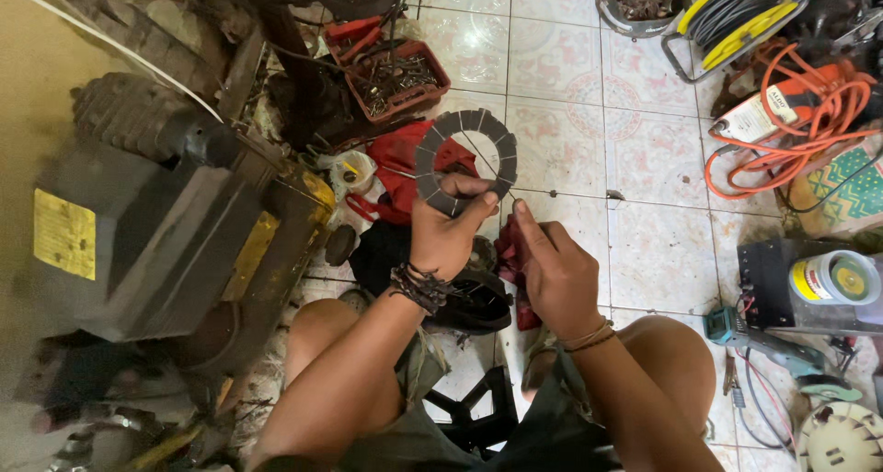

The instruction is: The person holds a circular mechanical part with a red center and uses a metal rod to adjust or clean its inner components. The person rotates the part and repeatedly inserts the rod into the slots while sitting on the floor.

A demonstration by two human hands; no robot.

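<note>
Grey friction ring [466,162], segmented into pads around its rim, held upright above the tiled floor [644,159], in front of the person's knees. Left hand [448,233] clenched on the ring's lower edge, thumb and fingers pinching it; a dark corded bracelet [421,286] circles that wrist. Right hand [552,270] just beside the left, forefinger extended toward the ring's lower right rim; whether it touches cannot be told. It is otherwise loosely curled and grasps nothing visible. Red cloth [400,173] lies on the floor directly behind the ring. Red parts tray [395,78] filled with small metal hardware sits beyond the cloth. Dark engine-like machine [166,224] with a yellow label stands at the left. Orange cable [791,113] lies coiled at upper right, near a yellow cable reel [736,7].
</note>
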